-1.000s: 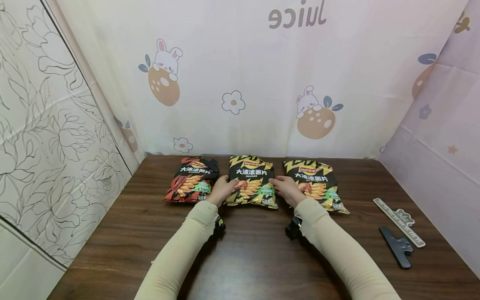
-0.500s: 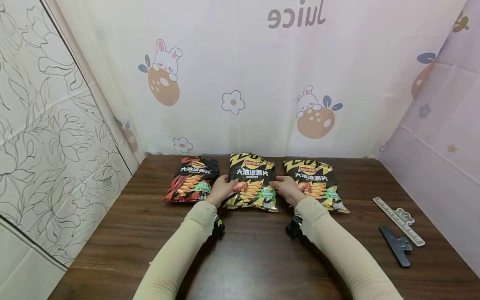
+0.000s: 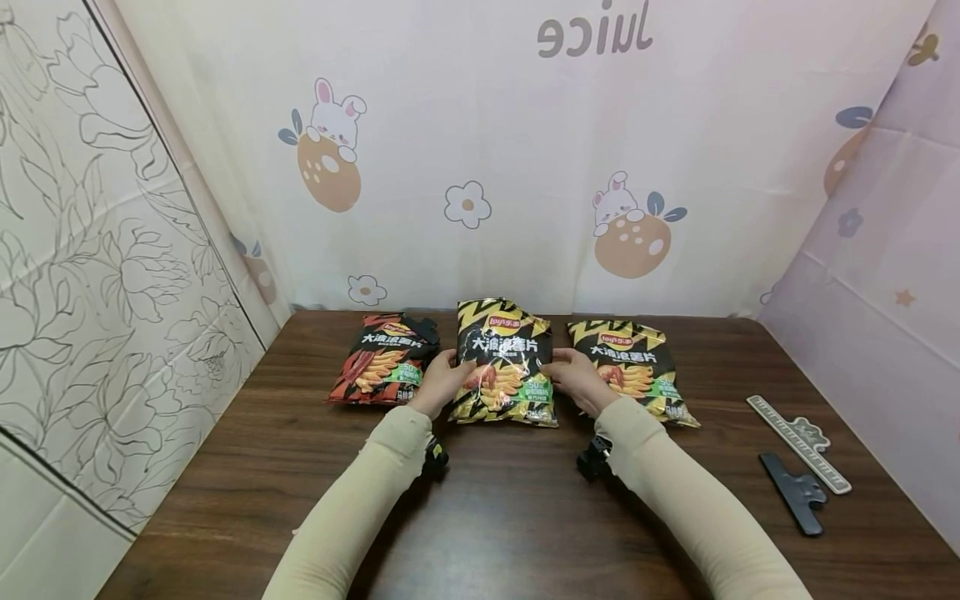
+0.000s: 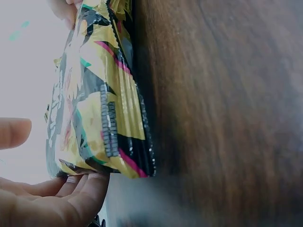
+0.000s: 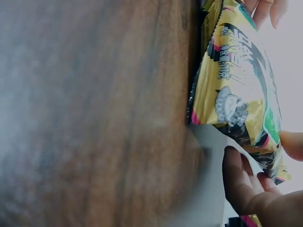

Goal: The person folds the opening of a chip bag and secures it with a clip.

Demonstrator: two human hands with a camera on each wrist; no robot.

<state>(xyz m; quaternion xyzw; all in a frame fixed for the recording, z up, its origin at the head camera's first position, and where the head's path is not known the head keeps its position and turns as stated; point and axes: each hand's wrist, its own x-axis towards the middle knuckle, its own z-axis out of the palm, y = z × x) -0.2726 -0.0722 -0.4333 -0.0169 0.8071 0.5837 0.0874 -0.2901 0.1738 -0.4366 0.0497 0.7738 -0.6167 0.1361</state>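
Observation:
A yellow-and-black bag of potato chips [image 3: 504,367] is in the middle of the row, its top tilted up. My left hand [image 3: 442,382] holds its left side, the thumb towards the printed front. On the opposite side my right hand [image 3: 579,380] grips the edge between thumb and fingers. In the left wrist view the bag [image 4: 94,104] rests against the curled left fingers [image 4: 80,198]. The right wrist view has the right thumb [image 5: 292,144] at the bag's front and the fingers behind the edge. The bag's back is hidden.
A red-and-black chip bag [image 3: 378,367] with a dark clip [image 3: 422,329] at its top corner lies to the left. Another yellow-and-black bag [image 3: 626,367] lies right. A white bag clip [image 3: 801,446] and a black one [image 3: 795,493] lie on the wooden table's [image 3: 510,517] right side.
The middle bag's top has risen and the bag tilts more upright, its lower edge slightly nearer. Both hands stay at its sides; the right fingers have closed in on the edge. Other things are unmoved.

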